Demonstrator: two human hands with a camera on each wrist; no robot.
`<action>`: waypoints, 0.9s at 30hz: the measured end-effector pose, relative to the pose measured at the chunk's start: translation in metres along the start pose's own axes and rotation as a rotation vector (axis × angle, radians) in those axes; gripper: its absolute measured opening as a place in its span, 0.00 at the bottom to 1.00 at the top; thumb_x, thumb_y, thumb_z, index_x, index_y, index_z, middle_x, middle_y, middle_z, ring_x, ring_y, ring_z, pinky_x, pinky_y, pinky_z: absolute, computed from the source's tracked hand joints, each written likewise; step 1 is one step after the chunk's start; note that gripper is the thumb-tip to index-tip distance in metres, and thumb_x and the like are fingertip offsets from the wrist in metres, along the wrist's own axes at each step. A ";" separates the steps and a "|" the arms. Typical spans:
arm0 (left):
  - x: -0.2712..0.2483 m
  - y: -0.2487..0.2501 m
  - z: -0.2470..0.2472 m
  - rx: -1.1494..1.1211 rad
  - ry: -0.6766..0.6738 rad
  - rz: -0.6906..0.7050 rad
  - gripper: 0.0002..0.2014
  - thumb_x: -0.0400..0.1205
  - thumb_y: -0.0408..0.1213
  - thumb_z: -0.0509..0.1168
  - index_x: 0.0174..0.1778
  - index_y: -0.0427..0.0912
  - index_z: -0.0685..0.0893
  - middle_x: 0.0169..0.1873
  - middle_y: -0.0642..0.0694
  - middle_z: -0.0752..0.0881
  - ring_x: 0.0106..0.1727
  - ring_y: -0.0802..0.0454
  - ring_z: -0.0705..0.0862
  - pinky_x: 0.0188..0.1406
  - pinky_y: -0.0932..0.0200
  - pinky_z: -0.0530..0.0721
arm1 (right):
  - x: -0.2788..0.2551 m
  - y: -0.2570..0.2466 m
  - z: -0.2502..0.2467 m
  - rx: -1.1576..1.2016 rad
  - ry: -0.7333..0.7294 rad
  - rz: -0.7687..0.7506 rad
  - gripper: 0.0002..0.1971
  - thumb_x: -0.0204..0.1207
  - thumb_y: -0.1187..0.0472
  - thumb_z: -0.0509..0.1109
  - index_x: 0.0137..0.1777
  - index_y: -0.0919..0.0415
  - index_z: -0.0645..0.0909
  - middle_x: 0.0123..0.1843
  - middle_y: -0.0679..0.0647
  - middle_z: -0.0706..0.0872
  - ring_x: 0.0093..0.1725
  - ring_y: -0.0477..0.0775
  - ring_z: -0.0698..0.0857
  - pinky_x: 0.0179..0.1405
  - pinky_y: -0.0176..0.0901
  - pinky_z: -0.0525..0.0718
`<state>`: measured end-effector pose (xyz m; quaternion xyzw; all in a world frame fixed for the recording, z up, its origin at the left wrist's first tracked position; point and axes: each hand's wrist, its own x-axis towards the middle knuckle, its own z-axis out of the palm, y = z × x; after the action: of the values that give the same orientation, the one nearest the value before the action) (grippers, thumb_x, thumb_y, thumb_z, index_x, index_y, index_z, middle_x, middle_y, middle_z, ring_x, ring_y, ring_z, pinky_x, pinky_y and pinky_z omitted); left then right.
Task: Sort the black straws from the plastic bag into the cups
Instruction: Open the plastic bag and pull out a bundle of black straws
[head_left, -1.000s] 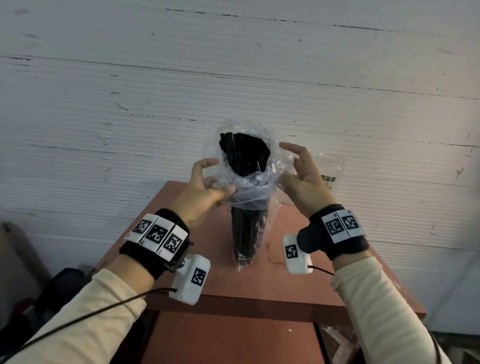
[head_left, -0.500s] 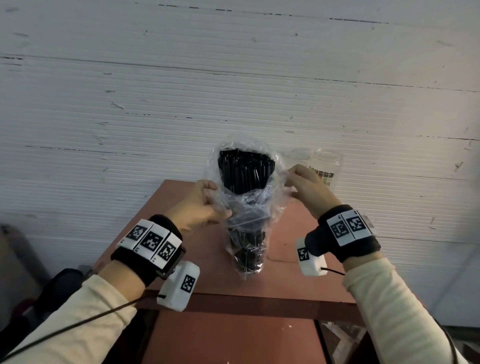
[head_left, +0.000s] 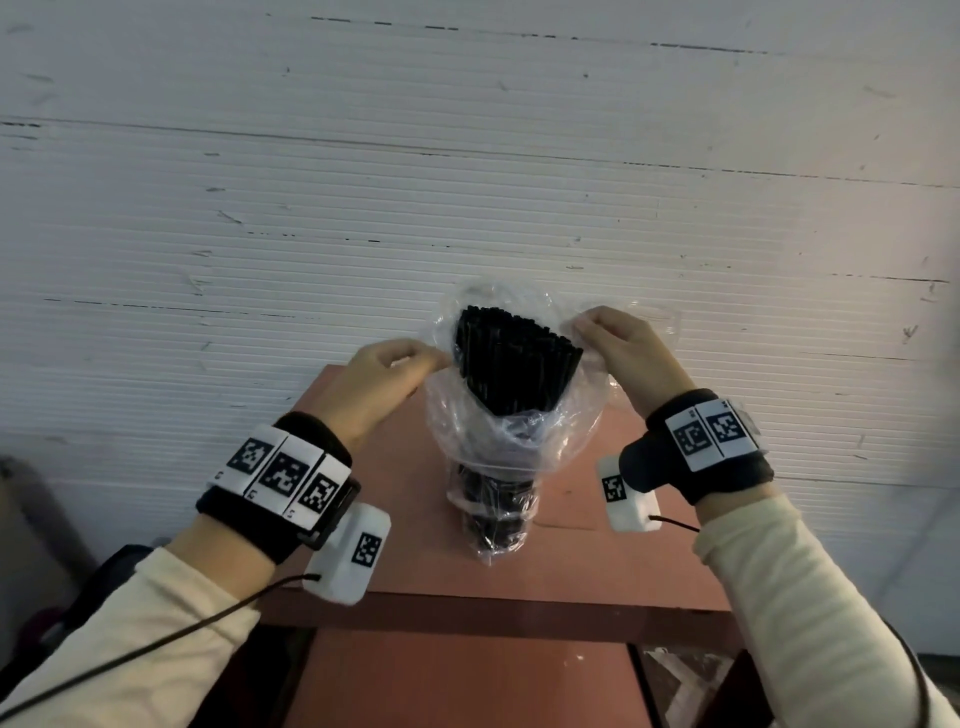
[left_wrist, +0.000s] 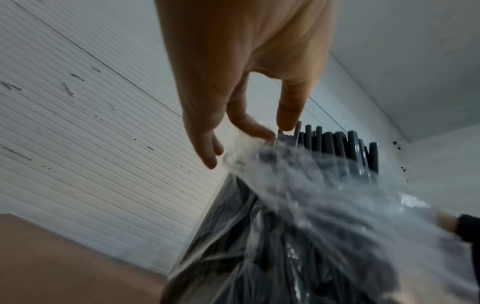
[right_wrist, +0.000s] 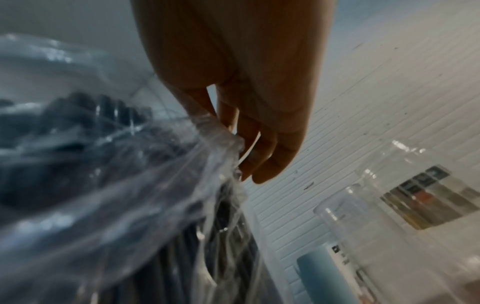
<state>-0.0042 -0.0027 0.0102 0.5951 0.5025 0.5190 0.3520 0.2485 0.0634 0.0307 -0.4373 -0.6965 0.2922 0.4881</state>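
A thick bundle of black straws (head_left: 514, 364) stands upright on the table inside a clear plastic bag (head_left: 524, 436), its tips sticking out of the bag's wide mouth. My left hand (head_left: 384, 379) pinches the bag's left edge between thumb and fingers (left_wrist: 262, 131). My right hand (head_left: 623, 348) pinches the bag's right edge (right_wrist: 218, 127). Each hand holds its edge out to its own side, so the plastic (left_wrist: 324, 195) is bunched down around the straws (left_wrist: 337, 142). Clear plastic cups (right_wrist: 405, 205) stand to the right, mostly hidden behind my right hand in the head view.
The small reddish-brown table (head_left: 571, 566) stands against a white ribbed wall (head_left: 311, 208). A blue-and-white cylinder (right_wrist: 327, 275) stands beside the cups. Dark objects lie on the floor at the lower left (head_left: 78, 597).
Both hands went from holding the bag lower down to pinching its rim, and now hold it wider and lower, baring more of the straw tips.
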 end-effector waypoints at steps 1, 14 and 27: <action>0.003 0.002 0.001 -0.008 0.046 0.040 0.11 0.76 0.51 0.71 0.38 0.47 0.88 0.43 0.62 0.90 0.56 0.62 0.84 0.67 0.51 0.77 | -0.001 0.001 0.002 0.002 -0.011 0.000 0.10 0.84 0.57 0.63 0.46 0.59 0.84 0.47 0.58 0.86 0.47 0.50 0.82 0.46 0.43 0.78; 0.001 -0.021 -0.003 -0.303 -0.095 -0.074 0.18 0.82 0.16 0.55 0.44 0.47 0.71 0.33 0.41 0.81 0.34 0.47 0.77 0.32 0.56 0.75 | -0.018 0.014 0.005 0.080 -0.050 -0.012 0.25 0.78 0.76 0.56 0.64 0.45 0.74 0.35 0.51 0.78 0.26 0.50 0.73 0.25 0.40 0.74; 0.013 0.008 -0.005 0.030 -0.211 0.173 0.05 0.78 0.37 0.67 0.44 0.45 0.76 0.48 0.48 0.81 0.49 0.62 0.81 0.50 0.66 0.77 | -0.029 0.002 -0.003 -0.100 -0.239 -0.171 0.13 0.79 0.52 0.70 0.45 0.63 0.80 0.50 0.58 0.88 0.48 0.52 0.85 0.58 0.42 0.78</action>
<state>-0.0081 0.0068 0.0227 0.6927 0.4172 0.4743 0.3481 0.2559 0.0385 0.0173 -0.3623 -0.7979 0.2644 0.4027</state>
